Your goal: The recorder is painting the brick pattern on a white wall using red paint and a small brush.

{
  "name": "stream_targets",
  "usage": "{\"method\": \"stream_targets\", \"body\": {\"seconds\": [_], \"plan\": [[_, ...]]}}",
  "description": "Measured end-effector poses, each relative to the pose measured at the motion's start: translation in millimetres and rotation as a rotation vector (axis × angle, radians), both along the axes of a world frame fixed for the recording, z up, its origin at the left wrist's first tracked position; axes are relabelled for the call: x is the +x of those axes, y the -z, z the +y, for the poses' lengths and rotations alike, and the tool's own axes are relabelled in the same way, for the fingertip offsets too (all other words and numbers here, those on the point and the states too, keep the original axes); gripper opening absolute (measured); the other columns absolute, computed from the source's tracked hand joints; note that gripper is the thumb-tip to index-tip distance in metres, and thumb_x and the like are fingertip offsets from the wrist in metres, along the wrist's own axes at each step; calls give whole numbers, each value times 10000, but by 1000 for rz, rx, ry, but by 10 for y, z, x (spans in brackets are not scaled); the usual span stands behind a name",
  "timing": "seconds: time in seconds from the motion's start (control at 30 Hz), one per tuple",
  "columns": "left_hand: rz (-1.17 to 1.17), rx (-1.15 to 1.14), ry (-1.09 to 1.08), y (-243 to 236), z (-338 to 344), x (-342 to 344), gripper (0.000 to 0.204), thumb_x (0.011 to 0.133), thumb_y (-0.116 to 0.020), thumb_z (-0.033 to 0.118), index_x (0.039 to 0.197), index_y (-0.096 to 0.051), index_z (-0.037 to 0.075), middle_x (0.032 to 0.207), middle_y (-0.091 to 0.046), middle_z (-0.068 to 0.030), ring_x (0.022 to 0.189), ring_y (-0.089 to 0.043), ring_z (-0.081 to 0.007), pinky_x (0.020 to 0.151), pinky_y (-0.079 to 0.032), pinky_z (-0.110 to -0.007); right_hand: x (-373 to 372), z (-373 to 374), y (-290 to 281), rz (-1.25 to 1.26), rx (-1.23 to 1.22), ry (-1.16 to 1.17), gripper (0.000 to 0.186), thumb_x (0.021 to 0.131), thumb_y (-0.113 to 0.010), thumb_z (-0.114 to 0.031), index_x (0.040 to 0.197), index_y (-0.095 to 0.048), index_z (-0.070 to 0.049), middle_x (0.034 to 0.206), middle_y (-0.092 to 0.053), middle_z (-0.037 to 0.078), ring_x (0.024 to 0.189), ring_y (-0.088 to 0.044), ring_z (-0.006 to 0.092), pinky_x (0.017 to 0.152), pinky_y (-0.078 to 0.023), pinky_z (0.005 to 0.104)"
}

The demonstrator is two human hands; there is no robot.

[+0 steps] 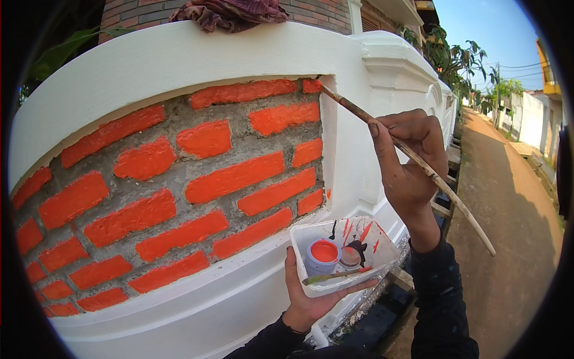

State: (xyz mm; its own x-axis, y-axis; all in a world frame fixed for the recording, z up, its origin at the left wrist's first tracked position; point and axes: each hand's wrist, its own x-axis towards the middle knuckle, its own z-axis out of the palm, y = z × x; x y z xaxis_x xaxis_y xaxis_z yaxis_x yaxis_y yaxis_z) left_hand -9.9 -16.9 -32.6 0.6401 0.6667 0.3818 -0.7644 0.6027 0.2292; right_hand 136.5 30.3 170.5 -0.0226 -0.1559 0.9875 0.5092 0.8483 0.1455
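My right hand grips a long, thin wooden brush; its tip meets the small orange-red brick at the panel's upper right corner. My left hand holds a white, translucent plastic tub from below. Inside are a pot of red-orange paint, a smaller pot with dark smears around it, and a short green-handled brush lying across the near side. The recessed wall panel shows orange-red painted bricks separated by rough grey mortar.
A white moulded wall frames the panel, with a crumpled purple cloth on top. A dark drainage channel runs along its base, beside a brown lane stretching to the right past white walls, trees and overhead wires.
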Motion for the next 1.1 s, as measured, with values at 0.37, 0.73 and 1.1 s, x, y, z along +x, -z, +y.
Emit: {"method": "stream_targets", "body": {"seconds": [0.37, 0.73, 1.1], "plan": [[-25, 28, -3, 53, 52, 25, 1128, 868, -434, 891, 1657, -186, 123, 1615, -345, -226, 1473, -354, -554, 1201, -227, -799, 5, -148, 217, -85, -27, 39, 269, 865, -816, 64, 939, -566, -1, 897, -718, 192, 779, -765, 222, 594, -592, 288], [-71, 14, 57, 114, 81, 51, 1136, 860, -434, 904, 1660, -196, 134, 1647, -319, -228, 1480, -336, -562, 1193, -244, -797, 405, -321, 240, 64, -408, -330, 235, 949, -701, 113, 1034, -513, -1, 1079, -698, 173, 994, -727, 183, 865, -607, 262], [-53, 20, 93, 169, 69, 42, 1155, 840, -459, 911, 1663, -196, 145, 1662, -310, -211, 1497, -326, -543, 1197, -262, -779, 247, 94, 196, 36, -396, -302, 227, 957, -704, 92, 1029, -513, -7, 1100, -705, 175, 1035, -717, 189, 888, -607, 274]]}}
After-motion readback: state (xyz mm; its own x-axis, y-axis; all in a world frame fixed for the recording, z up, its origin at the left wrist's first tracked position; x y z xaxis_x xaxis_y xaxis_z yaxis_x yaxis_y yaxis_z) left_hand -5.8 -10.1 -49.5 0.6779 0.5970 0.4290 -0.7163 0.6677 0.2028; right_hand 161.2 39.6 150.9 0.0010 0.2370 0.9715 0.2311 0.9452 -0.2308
